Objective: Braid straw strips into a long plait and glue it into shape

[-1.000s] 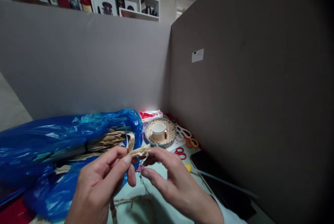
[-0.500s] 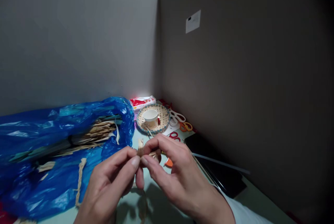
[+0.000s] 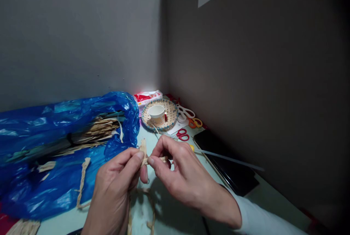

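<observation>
A pale, dry plant strip [image 3: 143, 148] stands up between my fingers near the middle of the view. My left hand [image 3: 117, 176] pinches its lower part between thumb and forefinger. Just to the right, my right hand [image 3: 180, 173] is closed on a side length of the same straw-coloured fibre. Below the hands a thin twisted cord [image 3: 153, 213] of fibre hangs in a loop over the table. Another twisted piece [image 3: 82, 180] lies at the front edge of the blue plastic bag, left of my left hand.
On the left, a blue bag [image 3: 68, 191] holds a bundle of dry strips [image 3: 101, 131]. Farther back are a woven tray [image 3: 171, 112] with a white cup [image 3: 156, 112], red-handled scissors [image 3: 182, 135] and white scissors [image 3: 186, 113]. A black tablet-like object [image 3: 226, 162] lies right.
The view has tilted down, so things sit higher in it. My hands have drawn slightly apart, showing the fibre between them. More of the hanging cord and the red scissors shows.
</observation>
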The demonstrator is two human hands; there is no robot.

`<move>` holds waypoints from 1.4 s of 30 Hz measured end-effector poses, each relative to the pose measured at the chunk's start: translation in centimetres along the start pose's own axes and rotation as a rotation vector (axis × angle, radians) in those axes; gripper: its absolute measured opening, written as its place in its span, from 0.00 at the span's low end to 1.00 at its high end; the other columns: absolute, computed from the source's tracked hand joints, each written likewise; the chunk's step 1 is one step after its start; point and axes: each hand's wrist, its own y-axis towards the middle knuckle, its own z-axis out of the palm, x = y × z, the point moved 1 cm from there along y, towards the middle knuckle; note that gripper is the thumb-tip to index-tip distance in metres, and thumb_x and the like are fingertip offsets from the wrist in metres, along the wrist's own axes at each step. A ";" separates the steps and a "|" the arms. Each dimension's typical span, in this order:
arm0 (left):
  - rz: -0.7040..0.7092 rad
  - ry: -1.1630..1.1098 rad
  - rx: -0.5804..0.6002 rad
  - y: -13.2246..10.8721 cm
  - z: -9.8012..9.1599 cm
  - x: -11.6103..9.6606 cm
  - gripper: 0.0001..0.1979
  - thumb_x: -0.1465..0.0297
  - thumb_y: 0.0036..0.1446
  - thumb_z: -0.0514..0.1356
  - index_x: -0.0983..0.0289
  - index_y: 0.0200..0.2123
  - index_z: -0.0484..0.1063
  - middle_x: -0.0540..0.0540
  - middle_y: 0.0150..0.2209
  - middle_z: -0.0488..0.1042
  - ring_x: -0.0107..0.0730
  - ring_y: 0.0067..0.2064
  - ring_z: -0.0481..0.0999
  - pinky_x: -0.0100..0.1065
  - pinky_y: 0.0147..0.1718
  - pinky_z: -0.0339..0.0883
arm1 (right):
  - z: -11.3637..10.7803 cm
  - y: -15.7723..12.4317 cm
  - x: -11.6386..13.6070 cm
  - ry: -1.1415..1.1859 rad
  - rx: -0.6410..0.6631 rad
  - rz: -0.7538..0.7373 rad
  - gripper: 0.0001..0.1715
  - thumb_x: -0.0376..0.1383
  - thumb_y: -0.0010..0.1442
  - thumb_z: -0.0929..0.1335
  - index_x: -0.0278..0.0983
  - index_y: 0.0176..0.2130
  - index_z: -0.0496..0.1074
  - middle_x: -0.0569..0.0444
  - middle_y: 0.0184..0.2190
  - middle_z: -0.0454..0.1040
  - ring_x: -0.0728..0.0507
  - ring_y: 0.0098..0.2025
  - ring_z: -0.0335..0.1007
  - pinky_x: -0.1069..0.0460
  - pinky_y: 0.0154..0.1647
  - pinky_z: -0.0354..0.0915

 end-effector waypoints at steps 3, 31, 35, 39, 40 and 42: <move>0.076 0.145 0.051 0.2 -0.5 0.0 0.20 0.56 0.57 0.60 0.61 0.19 0.66 0.45 0.22 0.61 0.28 0.25 0.56 0.28 0.24 0.51 | -0.2 0.3 -0.3 0.072 0.036 0.046 0.08 0.36 0.60 0.66 0.37 0.29 0.65 0.60 0.24 0.68 0.50 0.26 0.61 0.54 0.27 0.54; 0.109 0.459 0.214 0.8 1.1 -1.3 0.18 0.55 0.51 0.59 0.61 0.17 0.67 0.48 0.18 0.64 0.29 0.22 0.58 0.29 0.22 0.49 | 0.1 1.0 -1.8 0.367 -0.168 -0.016 0.07 0.29 0.58 0.68 0.35 0.27 0.71 0.59 0.27 0.71 0.50 0.31 0.66 0.55 0.34 0.60; 0.090 0.464 0.244 1.1 0.6 -0.6 0.20 0.55 0.55 0.57 0.62 0.18 0.67 0.46 0.19 0.60 0.28 0.23 0.54 0.29 0.22 0.45 | 0.1 1.8 -2.5 0.552 -0.084 0.083 0.07 0.33 0.57 0.69 0.35 0.28 0.70 0.59 0.25 0.69 0.51 0.28 0.62 0.55 0.30 0.59; 0.018 0.379 0.234 1.3 0.1 -0.1 0.21 0.54 0.56 0.57 0.62 0.19 0.66 0.45 0.19 0.58 0.27 0.23 0.52 0.29 0.22 0.44 | -0.6 2.2 -2.8 0.524 0.099 0.064 0.08 0.38 0.60 0.69 0.35 0.34 0.70 0.59 0.28 0.68 0.51 0.30 0.62 0.56 0.31 0.59; 0.007 0.359 0.228 1.3 0.1 0.0 0.20 0.54 0.56 0.57 0.62 0.19 0.66 0.45 0.19 0.58 0.27 0.23 0.51 0.29 0.22 0.44 | -0.8 2.2 -2.8 0.472 0.130 0.050 0.08 0.38 0.59 0.69 0.35 0.36 0.70 0.58 0.30 0.69 0.50 0.32 0.64 0.55 0.32 0.60; 0.000 0.335 0.214 1.4 0.0 0.2 0.20 0.54 0.55 0.58 0.62 0.20 0.66 0.44 0.19 0.56 0.27 0.23 0.49 0.29 0.22 0.42 | -1.0 2.1 -2.8 0.373 0.167 0.027 0.08 0.38 0.58 0.70 0.35 0.36 0.70 0.57 0.31 0.70 0.49 0.34 0.65 0.55 0.34 0.61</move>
